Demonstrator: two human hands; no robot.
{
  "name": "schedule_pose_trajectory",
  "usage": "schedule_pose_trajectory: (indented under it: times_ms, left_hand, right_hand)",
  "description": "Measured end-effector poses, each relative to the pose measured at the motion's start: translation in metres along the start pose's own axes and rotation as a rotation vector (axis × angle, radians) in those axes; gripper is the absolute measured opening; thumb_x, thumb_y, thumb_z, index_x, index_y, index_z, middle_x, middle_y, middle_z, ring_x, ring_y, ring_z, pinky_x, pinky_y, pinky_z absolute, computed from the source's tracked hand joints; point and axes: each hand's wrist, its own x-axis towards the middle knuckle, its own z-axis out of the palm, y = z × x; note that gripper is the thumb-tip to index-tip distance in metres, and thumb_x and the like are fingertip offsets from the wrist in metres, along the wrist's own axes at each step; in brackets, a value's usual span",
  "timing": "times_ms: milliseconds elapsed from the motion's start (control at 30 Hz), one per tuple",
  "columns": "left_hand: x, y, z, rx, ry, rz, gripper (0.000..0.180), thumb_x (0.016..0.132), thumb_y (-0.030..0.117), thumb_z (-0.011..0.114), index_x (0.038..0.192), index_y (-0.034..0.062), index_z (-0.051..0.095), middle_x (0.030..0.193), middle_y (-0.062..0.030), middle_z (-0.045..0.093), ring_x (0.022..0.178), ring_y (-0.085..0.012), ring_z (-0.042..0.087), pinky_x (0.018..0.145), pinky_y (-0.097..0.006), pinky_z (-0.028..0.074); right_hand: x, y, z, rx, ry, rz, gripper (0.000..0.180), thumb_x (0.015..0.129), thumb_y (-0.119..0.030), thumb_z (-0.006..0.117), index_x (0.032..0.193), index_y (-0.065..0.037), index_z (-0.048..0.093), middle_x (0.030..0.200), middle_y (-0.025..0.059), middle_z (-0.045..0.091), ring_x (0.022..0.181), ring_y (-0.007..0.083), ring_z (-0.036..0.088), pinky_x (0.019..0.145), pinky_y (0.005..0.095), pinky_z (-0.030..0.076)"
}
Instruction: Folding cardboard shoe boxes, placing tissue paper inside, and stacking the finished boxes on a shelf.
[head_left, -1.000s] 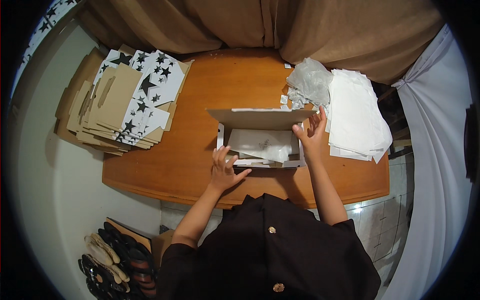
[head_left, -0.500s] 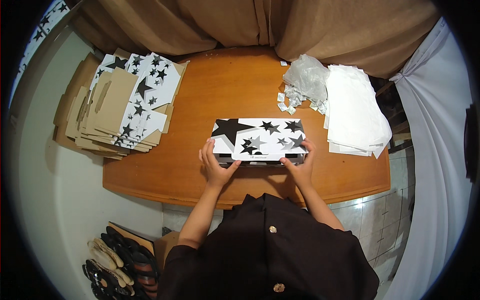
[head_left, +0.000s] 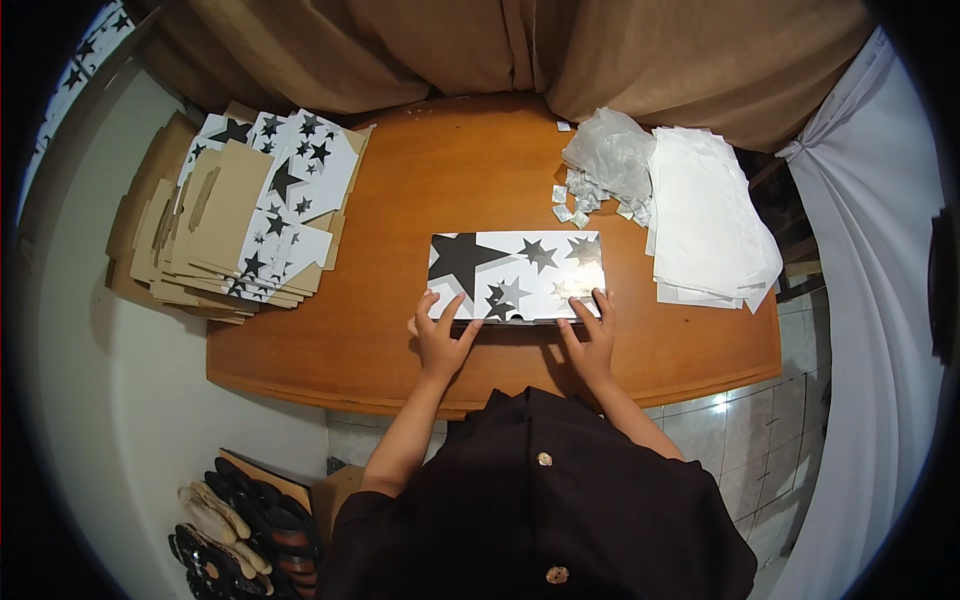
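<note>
A white cardboard box [head_left: 520,275] printed with black and grey stars sits on the wooden table in front of me, its lid down and its front edge toward me. My left hand [head_left: 442,338] holds the near left corner, with fingers over the lid and side and the thumb at the front edge. At the near right corner, my right hand [head_left: 592,340] grips the box the same way, its fingers on the lid and its thumb against the front. The inside of the box is hidden.
Flat unfolded star-printed cardboard boxes [head_left: 225,190] are piled at the table's left. A clear plastic bag [head_left: 610,150] with small white packets [head_left: 562,214] lies at the back right, beside stacked white paper sheets [head_left: 710,220]. Shoes [head_left: 270,520] are on the lower left.
The lid's front flap, which hung over a dark gap at the front, is now tucked in and the lid lies flat. My fingers have shifted from the sides onto the lid's near corners.
</note>
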Motion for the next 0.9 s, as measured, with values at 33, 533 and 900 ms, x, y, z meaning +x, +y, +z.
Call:
schedule_pose_trajectory:
  times_ms: [33, 533, 900]
  left_hand:
    - [-0.001, -0.001, 0.0, -0.007, -0.011, -0.004, 0.045, 0.074, 0.035, 0.072, 0.112, 0.0126, 0.062, 0.124, -0.0125, 0.04, 0.125, -0.0314, 0.032, 0.096, -0.044, 0.019]
    - [-0.014, -0.013, 0.017, 0.153, -0.01, 0.19, 0.031, 0.082, 0.025, 0.063, 0.112, 0.0173, 0.064, 0.116, -0.0001, 0.061, 0.113, -0.0204, 0.049, 0.101, -0.045, 0.016]
    - [-0.012, -0.015, 0.017, 0.064, 0.029, 0.206, 0.027, 0.078, 0.019, 0.066, 0.105, 0.0145, 0.067, 0.109, -0.0019, 0.064, 0.107, -0.0213, 0.054, 0.098, -0.042, 0.026]
  right_hand:
    - [0.0, 0.001, -0.001, 0.009, -0.01, -0.007, 0.034, 0.076, -0.016, 0.071, 0.108, -0.008, 0.064, 0.13, 0.0214, 0.041, 0.128, 0.0433, 0.029, 0.103, 0.047, 0.028]
    - [0.009, -0.01, -0.005, -0.198, -0.142, -0.146, 0.027, 0.076, -0.022, 0.067, 0.102, -0.015, 0.066, 0.113, 0.0028, 0.062, 0.116, 0.0245, 0.051, 0.101, 0.0658, 0.003]
    - [0.021, -0.008, 0.0, -0.131, -0.111, -0.487, 0.02, 0.07, -0.016, 0.071, 0.09, -0.011, 0.067, 0.095, 0.0038, 0.066, 0.093, 0.0218, 0.062, 0.075, 0.0342, 0.045]
